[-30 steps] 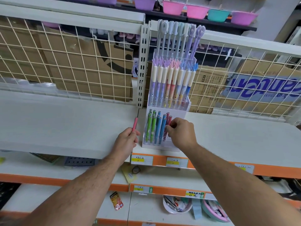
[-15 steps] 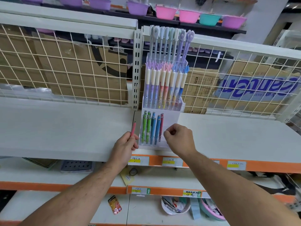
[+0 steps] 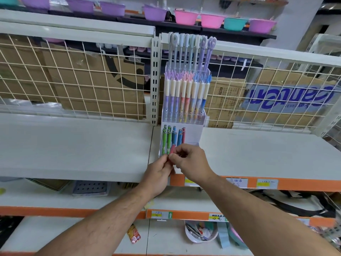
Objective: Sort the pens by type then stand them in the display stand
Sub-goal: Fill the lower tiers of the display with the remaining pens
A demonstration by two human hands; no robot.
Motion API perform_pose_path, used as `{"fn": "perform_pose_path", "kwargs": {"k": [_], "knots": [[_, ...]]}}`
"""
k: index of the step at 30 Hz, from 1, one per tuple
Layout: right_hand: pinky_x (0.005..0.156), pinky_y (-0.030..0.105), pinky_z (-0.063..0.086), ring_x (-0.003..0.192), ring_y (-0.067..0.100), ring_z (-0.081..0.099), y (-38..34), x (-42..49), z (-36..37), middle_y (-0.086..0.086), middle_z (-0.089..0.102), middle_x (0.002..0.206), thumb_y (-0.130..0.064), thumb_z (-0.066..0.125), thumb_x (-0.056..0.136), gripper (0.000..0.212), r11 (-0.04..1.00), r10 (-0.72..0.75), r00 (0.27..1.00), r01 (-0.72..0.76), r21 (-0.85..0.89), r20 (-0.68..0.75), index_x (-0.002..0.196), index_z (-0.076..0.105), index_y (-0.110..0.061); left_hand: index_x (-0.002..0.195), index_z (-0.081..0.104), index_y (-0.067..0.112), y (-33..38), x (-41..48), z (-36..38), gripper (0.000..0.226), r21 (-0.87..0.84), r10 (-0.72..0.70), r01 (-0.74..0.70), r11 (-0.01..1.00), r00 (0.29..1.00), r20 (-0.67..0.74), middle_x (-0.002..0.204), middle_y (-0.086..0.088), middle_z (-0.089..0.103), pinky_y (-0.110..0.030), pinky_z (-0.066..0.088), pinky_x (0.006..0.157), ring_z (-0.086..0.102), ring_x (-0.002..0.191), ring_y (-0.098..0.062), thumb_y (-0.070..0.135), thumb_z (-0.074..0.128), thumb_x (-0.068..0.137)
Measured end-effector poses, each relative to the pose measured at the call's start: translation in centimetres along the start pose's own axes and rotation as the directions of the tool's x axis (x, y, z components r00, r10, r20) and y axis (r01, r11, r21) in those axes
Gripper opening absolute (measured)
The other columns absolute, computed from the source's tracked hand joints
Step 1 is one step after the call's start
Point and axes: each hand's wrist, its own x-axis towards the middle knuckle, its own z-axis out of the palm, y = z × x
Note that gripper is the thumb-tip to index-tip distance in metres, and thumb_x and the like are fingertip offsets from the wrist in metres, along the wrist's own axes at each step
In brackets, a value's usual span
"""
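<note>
A white tiered display stand [image 3: 192, 135] sits on the grey shelf. Its top tier holds tall pastel pens [image 3: 186, 52], its middle tier cream-capped pens [image 3: 184, 97], and its front tier short green, blue and red pens [image 3: 172, 137]. A pink-red pen [image 3: 172, 149] is held upright in front of the front tier. My left hand [image 3: 158, 172] grips its lower end and my right hand [image 3: 191, 163] pinches it just above, both hands touching. The pen's lower part is hidden by my fingers.
The grey shelf [image 3: 73, 148] runs left and right of the stand, backed by a wire grid [image 3: 73, 80] with cardboard boxes behind. A slotted upright post [image 3: 154, 80] stands just left of the stand. Coloured bowls [image 3: 210, 20] line a higher shelf. Lower shelves hold oddments.
My left hand moved right with the pink-red pen, from beside the stand to in front of it. My right hand left the front tier and came to pinch that pen.
</note>
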Motion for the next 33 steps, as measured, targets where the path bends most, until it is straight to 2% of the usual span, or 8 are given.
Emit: {"fn": "perform_pose_path", "kwargs": {"k": [2, 4, 6, 8, 11, 14, 22, 33], "knots": [[0.058, 0.033, 0.056, 0.061, 0.015, 0.064, 0.2, 0.0, 0.0, -0.005, 0.065, 0.065, -0.015, 0.075, 0.088, 0.012, 1.0, -0.005, 1.0, 0.005, -0.001, 0.002, 0.077, 0.069, -0.016, 0.103, 0.065, 0.022, 0.1, 0.1, 0.0, 0.02, 0.035, -0.001, 0.0, 0.999, 1.0, 0.009, 0.086, -0.006, 0.068, -0.044, 0.054, 0.082, 0.065, 0.082, -0.021, 0.02, 0.045, 0.105], [0.052, 0.024, 0.05, 0.053, 0.008, 0.059, 0.2, 0.0, -0.2, -0.006, 0.062, 0.06, -0.013, 0.074, 0.087, 0.015, 1.0, -0.012, 1.0, 0.012, -0.001, 0.015, 0.075, 0.066, -0.016, 0.101, 0.065, 0.026, 0.1, 0.2, -0.2, 0.019, 0.065, 0.011, -0.013, 0.998, 0.999, 0.034, 0.087, 0.001, 0.07, -0.036, 0.056, 0.079, 0.066, 0.084, -0.014, 0.021, 0.046, 0.104], [0.056, 0.034, 0.055, 0.058, 0.016, 0.063, 0.1, 0.3, -0.6, 0.001, 0.066, 0.063, -0.012, 0.072, 0.087, 0.013, 1.0, -0.007, 1.0, 0.007, -0.008, 0.017, 0.076, 0.065, -0.013, 0.097, 0.065, 0.036, -0.1, 0.4, -0.8, 0.017, 0.136, 0.036, -0.048, 0.99, 0.995, 0.088, 0.087, 0.012, 0.07, -0.023, 0.053, 0.073, 0.065, 0.083, -0.002, 0.026, 0.051, 0.102], [0.061, 0.04, 0.057, 0.066, 0.028, 0.067, -0.3, 0.8, -1.5, 0.007, 0.068, 0.067, -0.009, 0.068, 0.086, 0.011, 1.0, 0.013, 1.0, -0.013, 0.002, -0.021, 0.077, 0.065, -0.013, 0.094, 0.065, 0.038, -0.6, 0.7, -1.8, 0.01, 0.286, 0.048, -0.074, 0.955, 0.994, 0.097, 0.088, 0.017, 0.069, -0.021, 0.052, 0.072, 0.064, 0.083, 0.001, 0.03, 0.059, 0.097], [0.058, 0.038, 0.057, 0.068, 0.027, 0.07, -0.8, 2.1, -3.7, 0.007, 0.07, 0.067, -0.008, 0.064, 0.087, 0.013, 0.998, 0.056, 0.99, -0.052, 0.037, -0.132, 0.077, 0.065, -0.016, 0.087, 0.062, 0.036, -1.7, 1.4, -4.0, 0.007, 0.522, 0.079, -0.079, 0.849, 0.997, 0.023, 0.087, 0.02, 0.063, -0.021, 0.047, 0.07, 0.059, 0.086, -0.002, 0.031, 0.065, 0.091], [0.062, 0.041, 0.061, 0.07, 0.025, 0.071, -1.1, 3.2, -5.2, 0.006, 0.071, 0.07, -0.01, 0.065, 0.09, 0.011, 0.999, 0.048, 0.98, -0.043, 0.03, -0.193, 0.08, 0.065, -0.014, 0.091, 0.059, 0.038, -3.2, 2.3, -5.8, 0.009, 0.727, 0.045, -0.037, 0.686, 0.999, 0.009, 0.098, 0.017, 0.059, -0.032, 0.043, 0.085, 0.049, 0.1, -0.009, 0.042, 0.065, 0.086], [0.071, 0.053, 0.059, 0.081, 0.035, 0.068, -0.2, 4.3, -4.4, 0.011, 0.07, 0.078, -0.017, 0.065, 0.092, 0.01, 0.997, 0.027, 0.981, -0.04, -0.063, -0.191, 0.083, 0.067, -0.014, 0.094, 0.055, 0.045, -4.3, 3.4, -6.2, 0.024, 0.767, -0.102, 0.065, 0.639, 0.995, 0.0, 0.109, 0.019, 0.049, -0.036, 0.034, 0.093, 0.04, 0.106, -0.009, 0.058, 0.062, 0.076], [0.072, 0.049, 0.06, 0.077, 0.026, 0.068, 0.8, 4.7, -3.7, 0.002, 0.07, 0.076, -0.02, 0.065, 0.092, 0.01, 0.988, 0.031, 0.983, -0.058, -0.143, -0.178, 0.082, 0.067, -0.019, 0.098, 0.055, 0.043, -4.2, 3.5, -6.2, 0.026, 0.769, -0.123, 0.079, 0.634, 0.992, -0.001, 0.112, 0.019, 0.048, -0.035, 0.032, 0.091, 0.04, 0.11, -0.009, 0.058, 0.063, 0.079]]}}
